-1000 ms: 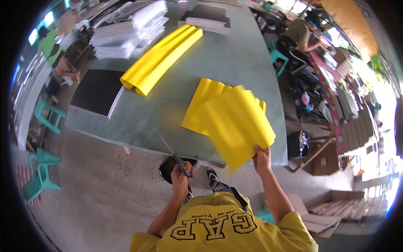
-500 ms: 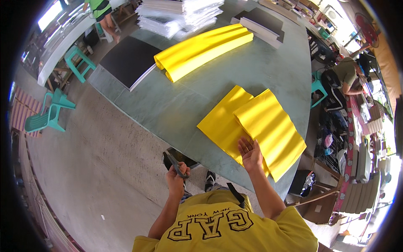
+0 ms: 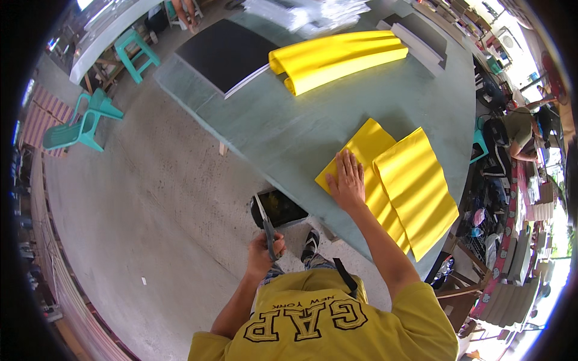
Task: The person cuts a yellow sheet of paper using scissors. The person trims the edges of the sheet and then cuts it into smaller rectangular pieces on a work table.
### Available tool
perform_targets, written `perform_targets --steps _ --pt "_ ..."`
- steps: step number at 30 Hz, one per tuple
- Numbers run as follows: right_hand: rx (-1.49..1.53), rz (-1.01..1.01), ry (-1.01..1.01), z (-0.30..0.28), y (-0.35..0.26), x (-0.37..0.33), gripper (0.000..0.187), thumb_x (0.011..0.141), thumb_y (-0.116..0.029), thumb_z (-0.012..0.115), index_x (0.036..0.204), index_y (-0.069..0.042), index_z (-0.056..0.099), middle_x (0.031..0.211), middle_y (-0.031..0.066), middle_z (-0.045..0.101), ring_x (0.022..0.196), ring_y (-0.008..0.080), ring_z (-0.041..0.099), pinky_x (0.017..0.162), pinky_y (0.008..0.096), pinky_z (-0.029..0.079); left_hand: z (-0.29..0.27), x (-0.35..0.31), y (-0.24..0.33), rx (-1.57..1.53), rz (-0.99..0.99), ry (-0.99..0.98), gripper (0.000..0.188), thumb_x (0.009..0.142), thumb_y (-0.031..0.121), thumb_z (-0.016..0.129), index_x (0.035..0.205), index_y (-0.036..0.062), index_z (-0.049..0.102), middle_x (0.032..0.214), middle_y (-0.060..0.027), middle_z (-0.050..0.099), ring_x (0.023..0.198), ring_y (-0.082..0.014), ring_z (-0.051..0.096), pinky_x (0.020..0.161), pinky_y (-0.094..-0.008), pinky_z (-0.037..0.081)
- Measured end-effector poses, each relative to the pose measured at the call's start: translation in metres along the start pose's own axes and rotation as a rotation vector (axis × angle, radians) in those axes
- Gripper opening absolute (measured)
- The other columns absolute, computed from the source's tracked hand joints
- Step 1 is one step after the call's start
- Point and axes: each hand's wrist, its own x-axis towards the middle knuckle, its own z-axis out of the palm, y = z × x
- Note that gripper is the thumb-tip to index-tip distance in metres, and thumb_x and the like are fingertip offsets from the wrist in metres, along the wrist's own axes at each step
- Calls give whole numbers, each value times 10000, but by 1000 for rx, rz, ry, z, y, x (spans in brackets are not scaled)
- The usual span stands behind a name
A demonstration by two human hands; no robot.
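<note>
Below the near edge of the table, my left hand is closed round the dark handles of a pair of scissors, whose blades point away from me. My right hand lies flat with its fingers stretched out on a yellow sheet, near that sheet's left edge. A second yellow sheet overlaps it on the right. Both look like cloth or felt; the exact material I cannot tell. Farther back lies a rolled or folded length of the same yellow material.
The sheets rest on a large grey-green table. A black board stack lies at its far left, dark boards and plastic-wrapped stacks at the back. A black bin stands under the near edge. Another person works at the right.
My right hand has moved from above the right sheet's near edge onto the left sheet and flattened there. The scissors in my left hand have turned more upright. The whole view has shifted.
</note>
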Motion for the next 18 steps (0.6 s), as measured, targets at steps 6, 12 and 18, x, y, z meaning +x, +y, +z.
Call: perform_targets --steps 6,12,18 --pt "11 -96 -94 0 -56 -15 702 847 -481 441 1348 -18 276 1425 186 207 1320 360 176 1059 494 150 -23 0 -9 -32 -110 -98 201 774 137 643 883 2 542 695 -41 555 606 -124 540 562 -257 431" --pt "-45 -207 -351 -62 -81 -26 748 676 -324 716 1305 -107 374 1362 151 324 1240 343 326 1013 435 296 -52 -1 -3 40 -193 -329 228 758 144 662 918 25 552 729 -51 570 632 -124 538 604 -257 447" --pt "155 -137 -397 -57 -53 -28 641 651 -243 740 1214 -87 477 1315 127 407 1198 322 390 987 388 348 -63 -10 -6 -49 -196 -563 277 763 158 659 998 52 557 838 -67 591 713 -123 546 654 -250 450"
